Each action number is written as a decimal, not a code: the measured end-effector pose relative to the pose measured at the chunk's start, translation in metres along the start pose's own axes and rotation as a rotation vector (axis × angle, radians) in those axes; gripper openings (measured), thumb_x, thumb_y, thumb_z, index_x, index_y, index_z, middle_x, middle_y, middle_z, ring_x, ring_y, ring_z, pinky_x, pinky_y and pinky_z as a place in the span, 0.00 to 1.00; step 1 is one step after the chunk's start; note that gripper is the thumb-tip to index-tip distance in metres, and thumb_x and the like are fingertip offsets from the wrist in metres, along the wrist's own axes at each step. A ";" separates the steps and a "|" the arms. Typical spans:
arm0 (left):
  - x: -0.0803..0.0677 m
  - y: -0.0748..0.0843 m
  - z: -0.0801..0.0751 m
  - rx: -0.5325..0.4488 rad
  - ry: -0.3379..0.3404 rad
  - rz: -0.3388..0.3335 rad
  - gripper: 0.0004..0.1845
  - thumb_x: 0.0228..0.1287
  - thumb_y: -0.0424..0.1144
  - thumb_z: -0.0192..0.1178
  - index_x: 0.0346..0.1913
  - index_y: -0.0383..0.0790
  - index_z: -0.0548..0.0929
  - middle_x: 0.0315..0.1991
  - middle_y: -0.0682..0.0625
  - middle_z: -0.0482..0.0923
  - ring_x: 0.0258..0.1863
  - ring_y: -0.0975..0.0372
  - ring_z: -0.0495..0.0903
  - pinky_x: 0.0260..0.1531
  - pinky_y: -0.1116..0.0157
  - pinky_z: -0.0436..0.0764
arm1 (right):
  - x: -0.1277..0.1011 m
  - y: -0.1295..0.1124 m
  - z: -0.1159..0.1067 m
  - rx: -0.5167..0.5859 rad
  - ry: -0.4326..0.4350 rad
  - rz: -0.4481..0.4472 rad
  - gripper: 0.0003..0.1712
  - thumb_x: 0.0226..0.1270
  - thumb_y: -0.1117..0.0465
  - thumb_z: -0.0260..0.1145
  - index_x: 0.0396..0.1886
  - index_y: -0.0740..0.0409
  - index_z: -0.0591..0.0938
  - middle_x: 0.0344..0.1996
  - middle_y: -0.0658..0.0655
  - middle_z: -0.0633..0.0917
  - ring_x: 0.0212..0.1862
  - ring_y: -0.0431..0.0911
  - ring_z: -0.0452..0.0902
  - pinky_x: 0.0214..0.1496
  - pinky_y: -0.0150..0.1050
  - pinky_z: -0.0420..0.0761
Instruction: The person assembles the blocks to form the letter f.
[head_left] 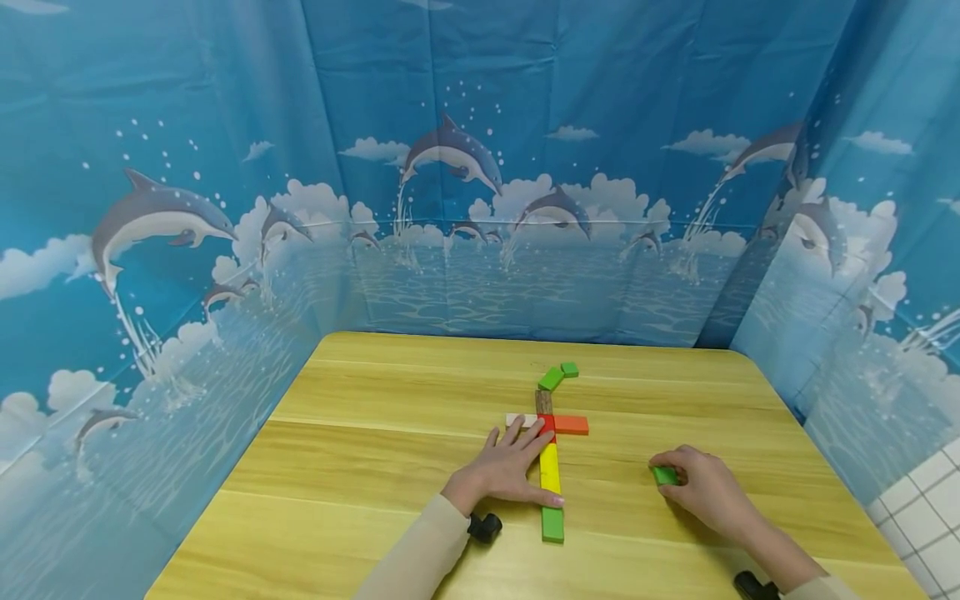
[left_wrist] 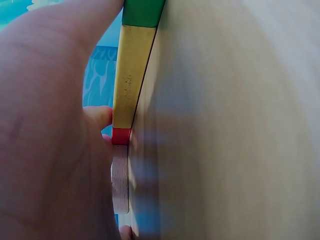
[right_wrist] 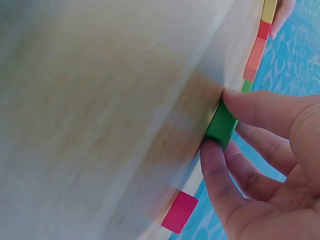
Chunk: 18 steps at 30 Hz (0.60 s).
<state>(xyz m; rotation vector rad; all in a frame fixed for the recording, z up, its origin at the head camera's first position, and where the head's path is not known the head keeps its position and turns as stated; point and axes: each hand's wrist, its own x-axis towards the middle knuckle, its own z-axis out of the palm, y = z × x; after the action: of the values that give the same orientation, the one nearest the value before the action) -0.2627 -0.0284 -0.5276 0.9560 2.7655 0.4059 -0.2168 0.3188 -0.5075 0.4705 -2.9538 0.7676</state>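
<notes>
My left hand (head_left: 504, 472) lies with spread fingers over a row of flat toy blocks, its thumb across the lower end of a yellow block (head_left: 551, 467). Its fingertips touch a red block (head_left: 551, 423) and a pale wooden block (head_left: 512, 419). An orange block (head_left: 572, 425) extends rightward from the red one. Below the yellow is a green block (head_left: 552, 527); above the red stands a brown-grained piece (head_left: 544, 402), followed by a tilted green block (head_left: 551, 379) and a small green one (head_left: 570, 369). To the right, my right hand (head_left: 708, 485) pinches another green block (right_wrist: 221, 122) between thumb and fingers, close over the table.
The wood-grain table (head_left: 360, 442) reaches back to a blue curtain (head_left: 487, 292) printed with dolphins. A pinkish-red block (right_wrist: 180, 212) lies on the table beyond the right hand in the right wrist view. White tiles (head_left: 926, 500) show at the right.
</notes>
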 end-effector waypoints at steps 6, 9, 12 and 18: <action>0.001 -0.001 0.001 -0.014 0.011 0.004 0.59 0.52 0.83 0.51 0.82 0.63 0.42 0.82 0.57 0.30 0.80 0.56 0.31 0.73 0.40 0.41 | 0.001 0.001 0.000 -0.018 -0.006 -0.010 0.20 0.52 0.66 0.80 0.47 0.54 0.88 0.38 0.50 0.83 0.36 0.42 0.79 0.34 0.38 0.80; 0.001 -0.001 0.001 -0.023 0.010 0.007 0.59 0.53 0.83 0.52 0.82 0.62 0.42 0.82 0.56 0.30 0.80 0.56 0.30 0.73 0.40 0.41 | 0.002 0.001 0.000 -0.021 -0.006 -0.013 0.20 0.52 0.66 0.80 0.47 0.54 0.88 0.38 0.50 0.83 0.36 0.42 0.79 0.34 0.38 0.81; 0.001 -0.002 0.001 -0.032 0.004 0.007 0.59 0.53 0.83 0.52 0.82 0.63 0.42 0.82 0.56 0.30 0.80 0.56 0.30 0.73 0.40 0.40 | 0.002 0.000 0.000 -0.021 -0.011 -0.011 0.20 0.52 0.66 0.80 0.47 0.54 0.88 0.37 0.50 0.83 0.36 0.42 0.79 0.35 0.39 0.81; 0.001 -0.004 0.002 -0.040 -0.003 0.004 0.59 0.52 0.83 0.51 0.82 0.64 0.42 0.82 0.57 0.30 0.80 0.57 0.29 0.73 0.40 0.40 | 0.005 0.001 -0.001 -0.021 -0.025 -0.013 0.21 0.52 0.67 0.80 0.48 0.55 0.88 0.38 0.50 0.83 0.36 0.43 0.79 0.35 0.41 0.81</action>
<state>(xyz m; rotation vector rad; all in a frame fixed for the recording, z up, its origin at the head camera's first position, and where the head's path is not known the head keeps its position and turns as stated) -0.2655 -0.0305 -0.5311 0.9527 2.7423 0.4583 -0.2217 0.3183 -0.5063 0.5013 -2.9756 0.7343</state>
